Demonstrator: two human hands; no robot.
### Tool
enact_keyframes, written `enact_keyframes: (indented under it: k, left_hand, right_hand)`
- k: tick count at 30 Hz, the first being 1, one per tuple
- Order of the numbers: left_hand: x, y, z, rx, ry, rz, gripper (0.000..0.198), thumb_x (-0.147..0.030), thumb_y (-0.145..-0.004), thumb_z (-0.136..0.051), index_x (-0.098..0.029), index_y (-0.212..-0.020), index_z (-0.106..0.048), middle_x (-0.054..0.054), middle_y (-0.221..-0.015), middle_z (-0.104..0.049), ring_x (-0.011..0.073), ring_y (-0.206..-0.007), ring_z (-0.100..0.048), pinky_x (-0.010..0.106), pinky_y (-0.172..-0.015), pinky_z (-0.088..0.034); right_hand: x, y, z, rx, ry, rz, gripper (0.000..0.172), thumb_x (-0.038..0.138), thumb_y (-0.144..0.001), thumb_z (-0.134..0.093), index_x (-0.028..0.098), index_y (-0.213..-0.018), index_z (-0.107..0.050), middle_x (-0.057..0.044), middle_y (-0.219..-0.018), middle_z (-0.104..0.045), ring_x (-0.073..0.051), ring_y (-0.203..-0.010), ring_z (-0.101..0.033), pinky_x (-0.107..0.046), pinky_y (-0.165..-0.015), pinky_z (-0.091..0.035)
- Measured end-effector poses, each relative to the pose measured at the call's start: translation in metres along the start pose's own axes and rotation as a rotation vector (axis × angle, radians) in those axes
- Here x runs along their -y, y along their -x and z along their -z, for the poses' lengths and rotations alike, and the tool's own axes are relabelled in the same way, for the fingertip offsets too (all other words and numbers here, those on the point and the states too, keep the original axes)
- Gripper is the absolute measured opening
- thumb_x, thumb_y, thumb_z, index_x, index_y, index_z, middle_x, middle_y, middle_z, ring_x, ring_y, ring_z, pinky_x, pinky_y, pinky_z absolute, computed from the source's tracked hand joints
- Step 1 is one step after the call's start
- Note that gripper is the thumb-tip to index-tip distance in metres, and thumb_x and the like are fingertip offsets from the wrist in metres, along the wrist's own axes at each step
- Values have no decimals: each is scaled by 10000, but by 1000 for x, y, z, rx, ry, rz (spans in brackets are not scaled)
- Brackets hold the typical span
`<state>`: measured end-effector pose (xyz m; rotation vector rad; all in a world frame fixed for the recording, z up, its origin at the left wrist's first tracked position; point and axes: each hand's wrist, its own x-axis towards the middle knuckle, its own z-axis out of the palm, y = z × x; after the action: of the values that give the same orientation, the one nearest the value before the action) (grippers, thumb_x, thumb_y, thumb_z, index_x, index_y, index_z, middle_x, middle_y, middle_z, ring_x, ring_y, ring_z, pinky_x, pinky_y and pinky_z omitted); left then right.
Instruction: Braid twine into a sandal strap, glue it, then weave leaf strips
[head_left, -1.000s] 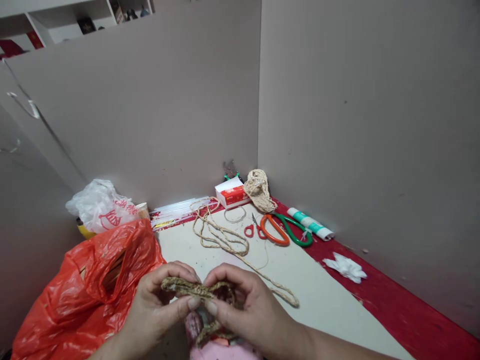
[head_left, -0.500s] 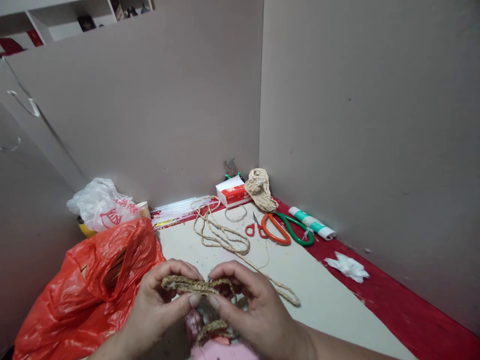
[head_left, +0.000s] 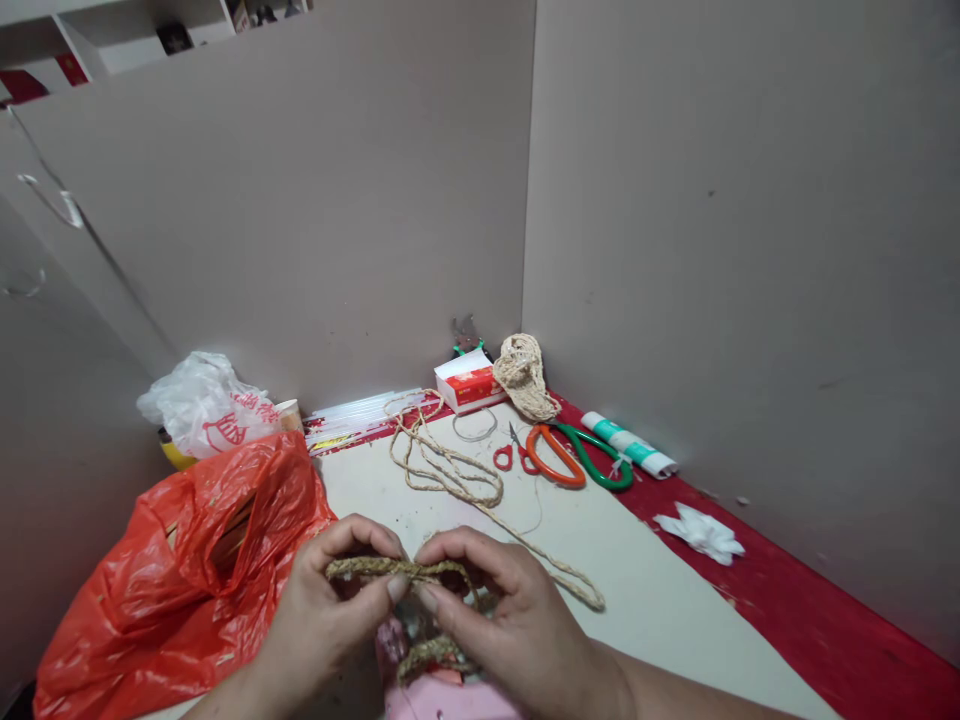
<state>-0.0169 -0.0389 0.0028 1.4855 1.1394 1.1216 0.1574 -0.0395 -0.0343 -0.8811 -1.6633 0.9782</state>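
Observation:
My left hand (head_left: pixel 322 615) and my right hand (head_left: pixel 510 620) meet at the bottom centre, each pinching a braided straw rope piece (head_left: pixel 375 570) held level between them. Thumb tips nearly touch under the braid. A further loop of the same braid (head_left: pixel 431 655) hangs below the fingers over a pink object (head_left: pixel 442 700) at the frame's bottom edge. From the hands a long loose straw rope (head_left: pixel 457 480) trails away across the beige table top (head_left: pixel 660 590).
A red plastic bag (head_left: pixel 180 570) lies left, a white bag (head_left: pixel 206 405) behind it. By the grey partition sit a red-white box (head_left: pixel 472 385), a straw bundle (head_left: pixel 525 375), small red scissors (head_left: pixel 510 455), orange-green scissors (head_left: pixel 577 460), a glue tube (head_left: pixel 630 445), crumpled tissue (head_left: pixel 701 532).
Both hands keep their pinch on the braid; the fingers shift slightly and the view drifts a little to the left. Nothing on the table has moved.

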Motion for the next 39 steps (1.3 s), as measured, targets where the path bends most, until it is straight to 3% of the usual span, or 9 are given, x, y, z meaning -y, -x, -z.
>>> enact_keyframes:
  k: [12, 21, 30, 36, 39]
  left_hand:
    - [6, 0, 1, -30, 97, 36, 163, -222, -664, -763, -166, -734, -627, -7, -678, -629, 109, -618, -566, 204, -605, -456]
    - [10, 2, 6, 53, 254, 120, 137, -181, -725, -725, -177, -799, -609, -3, -714, -662, 122, -643, -604, 244, -663, -462]
    - [8, 3, 2, 37, 336, 162, 145, -163, -719, -721, -174, -801, -603, -8, -717, -653, 112, -635, -596, 233, -652, -451]
    - [6, -3, 11, 184, 271, 145, 196, -214, -719, -745, -178, -870, -625, 10, -798, -651, 125, -730, -610, 237, -699, -462]
    - [-1, -5, 21, 302, 258, 150, 390, -265, -684, -779, -203, -1034, -619, 51, -940, -666, 173, -856, -627, 288, -792, -485]
  right_hand:
    - [-4, 1, -1, -27, 36, 94, 158, 134, -801, -598, 180, -927, -680, -13, -784, -705, -120, -700, -647, -201, -675, -497]
    - [-4, 1, 3, -107, 169, 477, 275, 70, -800, -613, 190, -1046, -594, 0, -776, -687, -101, -663, -639, -179, -657, -494]
    - [-1, 1, 6, -194, 322, 564, 202, 70, -822, -589, 192, -983, -584, -14, -759, -702, -130, -658, -663, -219, -646, -499]
    - [-1, 1, 10, -173, 339, 591, 186, 63, -824, -579, 182, -967, -593, -22, -753, -707, -134, -659, -670, -226, -652, -499]
    - [-2, -3, 12, -192, 307, 513, 158, 79, -813, -595, 179, -932, -622, -20, -757, -718, -135, -662, -679, -219, -647, -509]
